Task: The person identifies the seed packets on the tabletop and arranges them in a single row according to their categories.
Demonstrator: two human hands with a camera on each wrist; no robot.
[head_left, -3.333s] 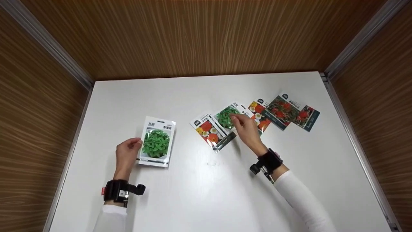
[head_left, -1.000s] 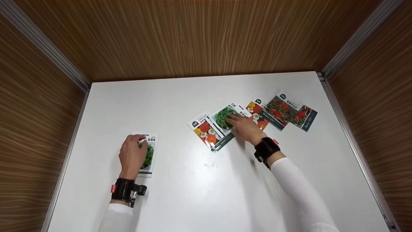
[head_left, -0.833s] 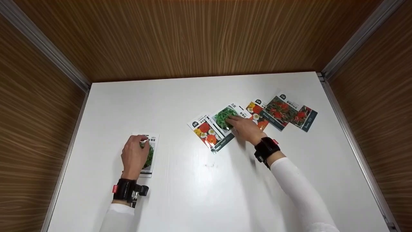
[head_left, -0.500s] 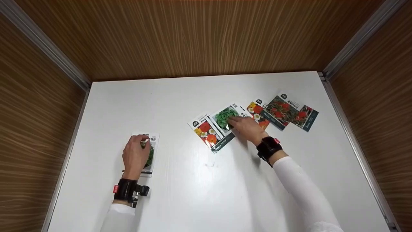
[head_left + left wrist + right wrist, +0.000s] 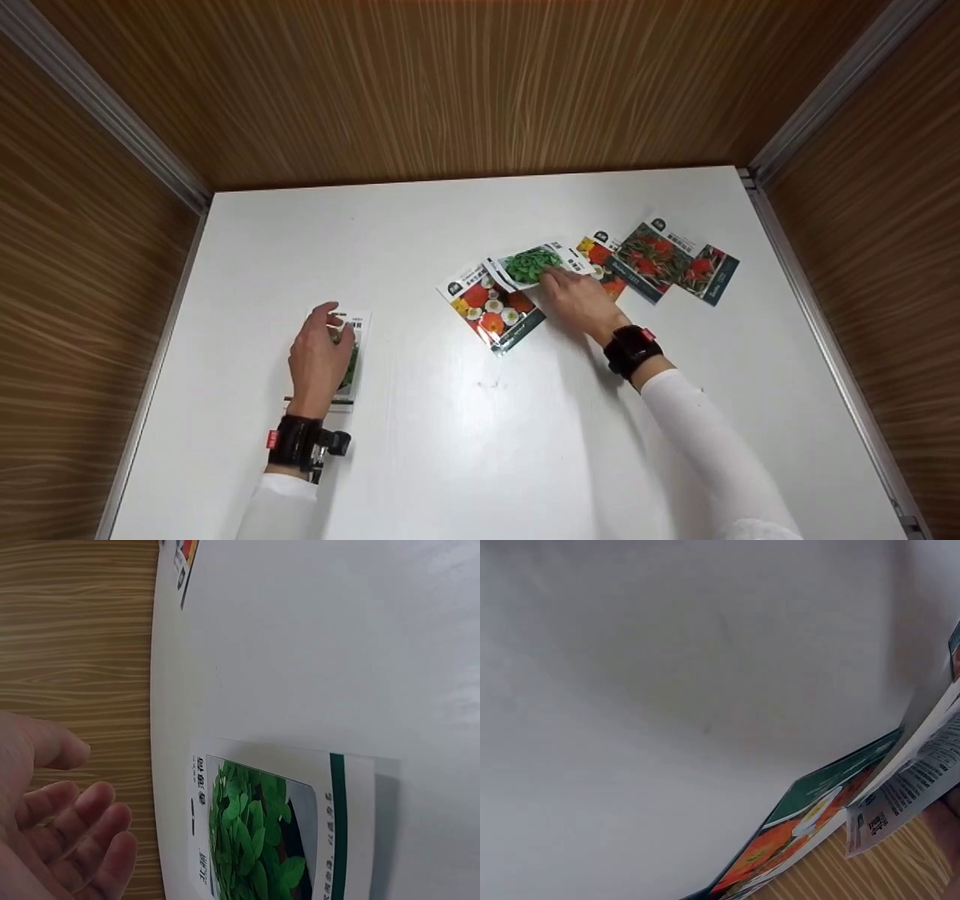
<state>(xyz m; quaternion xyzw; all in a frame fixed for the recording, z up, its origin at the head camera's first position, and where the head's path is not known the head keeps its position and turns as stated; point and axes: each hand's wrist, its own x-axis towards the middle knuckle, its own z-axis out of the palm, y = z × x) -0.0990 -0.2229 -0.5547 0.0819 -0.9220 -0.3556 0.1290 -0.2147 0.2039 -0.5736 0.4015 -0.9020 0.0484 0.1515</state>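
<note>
In the head view my right hand [image 5: 585,300] pinches the lower right edge of a seed packet [image 5: 531,264] with a green leafy plant on it. That packet is tilted, and its printed back shows in the right wrist view. Beneath it lies a seed packet with orange and white flowers [image 5: 491,319], flat on the table. My left hand [image 5: 319,364], fingers loosely bent and holding nothing, is over another green-leaf seed packet [image 5: 351,367] at the left. The hand hides much of that packet in the head view; the left wrist view shows its leafy picture.
Right of my right hand lie another orange-flower packet [image 5: 596,251] and two overlapping red-flower packets [image 5: 649,259]. All rest on a white table [image 5: 450,450]. Wood-grain panels [image 5: 480,90] stand at the back and both sides.
Earlier my left hand held the left leafy packet; that packet now lies nearer on the table, released. My right fingers lay flat on the other leafy packet and now pinch and tilt it, uncovering more flowers.
</note>
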